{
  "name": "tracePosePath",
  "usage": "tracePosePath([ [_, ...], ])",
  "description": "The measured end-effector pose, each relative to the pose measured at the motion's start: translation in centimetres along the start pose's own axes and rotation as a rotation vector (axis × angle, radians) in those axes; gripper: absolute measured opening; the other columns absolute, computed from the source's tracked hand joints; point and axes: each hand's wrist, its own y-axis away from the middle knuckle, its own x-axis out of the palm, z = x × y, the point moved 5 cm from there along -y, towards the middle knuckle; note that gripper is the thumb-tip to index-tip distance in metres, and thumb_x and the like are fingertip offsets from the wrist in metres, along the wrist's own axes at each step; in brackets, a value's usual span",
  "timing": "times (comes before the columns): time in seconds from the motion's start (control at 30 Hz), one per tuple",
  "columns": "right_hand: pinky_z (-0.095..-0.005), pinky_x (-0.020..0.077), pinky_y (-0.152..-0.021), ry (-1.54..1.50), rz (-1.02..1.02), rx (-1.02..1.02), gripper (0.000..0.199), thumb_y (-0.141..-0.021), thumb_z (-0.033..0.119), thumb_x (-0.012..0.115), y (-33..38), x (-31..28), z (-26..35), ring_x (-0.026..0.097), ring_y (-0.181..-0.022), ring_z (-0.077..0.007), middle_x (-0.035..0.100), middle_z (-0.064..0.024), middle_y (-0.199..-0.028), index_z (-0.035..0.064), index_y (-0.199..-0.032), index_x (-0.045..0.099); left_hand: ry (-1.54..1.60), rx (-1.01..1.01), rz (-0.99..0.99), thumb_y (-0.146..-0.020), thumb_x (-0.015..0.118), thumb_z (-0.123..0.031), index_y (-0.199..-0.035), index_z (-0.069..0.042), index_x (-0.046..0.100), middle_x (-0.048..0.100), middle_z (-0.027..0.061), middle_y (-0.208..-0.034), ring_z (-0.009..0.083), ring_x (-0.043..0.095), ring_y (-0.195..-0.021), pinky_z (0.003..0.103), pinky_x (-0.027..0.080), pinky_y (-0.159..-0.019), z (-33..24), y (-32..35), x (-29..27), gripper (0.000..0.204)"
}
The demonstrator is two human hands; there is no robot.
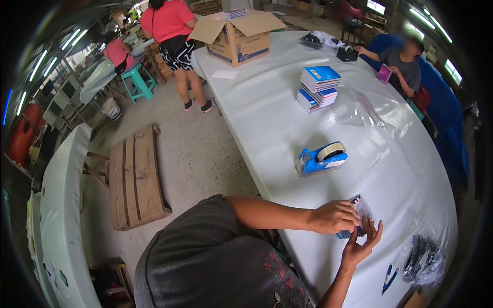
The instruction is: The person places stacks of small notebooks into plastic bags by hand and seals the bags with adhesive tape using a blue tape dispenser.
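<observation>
A small notebook [363, 205] with a dark striped edge, seemingly in clear plastic, lies on the white-covered table in front of me. My left hand [337, 216] is closed, its curled fingers at the near-left side of the notebook. From the near side, my right hand [362, 243] grips the notebook's lower part between thumb and forefinger, with the other fingers stretched outward. Both hands cover much of the notebook. Beyond them stands a blue tape dispenser [321, 159] with a roll of clear tape. Farther off is a stack of blue-covered notebooks [319, 84].
Clear plastic sheets [359, 110] lie beside the stack. An open cardboard box [240, 41] stands at the far end. Near the right edge are a plastic bag of dark items [423, 259] and a blue-handled tool [390, 280]. A seated person [403, 64] holds a purple notebook across the table.
</observation>
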Motion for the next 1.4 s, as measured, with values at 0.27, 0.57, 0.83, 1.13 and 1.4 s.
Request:
tracePosePath([
  [0.27,-0.0450,0.0339,-0.106,-0.128,0.050,-0.253,0.054,-0.078,-0.006,0.065,0.5,0.3,-3.0,0.058,-0.109,-0.0309,0.058,-0.0196,-0.117,0.0012,-0.125,0.041,-0.134,0.002,-0.099,-0.073,0.071,-0.013,-0.088,-0.012,0.065,0.060,-0.0003,-0.096,0.0230,0.055,-0.093,0.036,0.041,-0.083,0.5,-2.0,-3.5,0.017],
  [0.57,-0.0461,0.0317,-0.104,-0.033,-0.002,-0.421,0.050,-0.077,-0.007,0.064,1.4,0.8,-1.7,0.057,-0.111,-0.0280,0.064,-0.0143,-0.108,0.0052,-0.121,0.043,0.133,-1.277,-0.202,-0.094,0.032,-0.056,-0.108,-0.004,0.061,0.060,0.0166,-0.111,0.0300,0.056,-0.101,0.038,0.041,-0.091,16.8,9.5,-10.0,0.061],
  [0.83,-0.0452,0.0317,-0.103,0.003,-0.034,-0.433,0.051,-0.077,-0.006,0.065,1.7,0.7,-2.1,0.055,-0.113,-0.0277,0.063,-0.0128,-0.111,0.0070,-0.121,0.044,-0.117,-1.320,0.291,-0.090,0.038,-0.059,-0.090,-0.004,0.068,0.067,0.0148,-0.088,0.0290,0.063,-0.080,0.039,0.048,-0.075,14.9,6.6,-9.5,0.063],
  [1.13,-0.0439,0.0304,-0.103,0.016,-0.033,-0.427,0.048,-0.077,-0.005,0.066,1.7,0.9,-1.6,0.054,-0.113,-0.0266,0.063,-0.0111,-0.111,0.0063,-0.119,0.046,0.535,-1.627,0.260,-0.083,0.065,-0.039,-0.097,-0.006,0.069,0.066,0.0073,-0.101,0.0211,0.058,-0.098,0.031,0.046,-0.080,15.2,8.7,-9.9,0.037],
  [1.4,-0.0454,0.0296,-0.104,0.052,-0.028,-0.418,0.049,-0.077,-0.007,0.065,1.8,0.5,-1.8,0.054,-0.114,-0.0282,0.063,-0.0131,-0.112,0.0061,-0.120,0.044,0.426,-1.341,0.261,-0.091,0.057,-0.019,-0.092,-0.001,0.068,0.068,0.0039,-0.089,0.0188,0.064,-0.078,0.033,0.051,-0.070,11.5,13.1,-10.9,0.021],
])
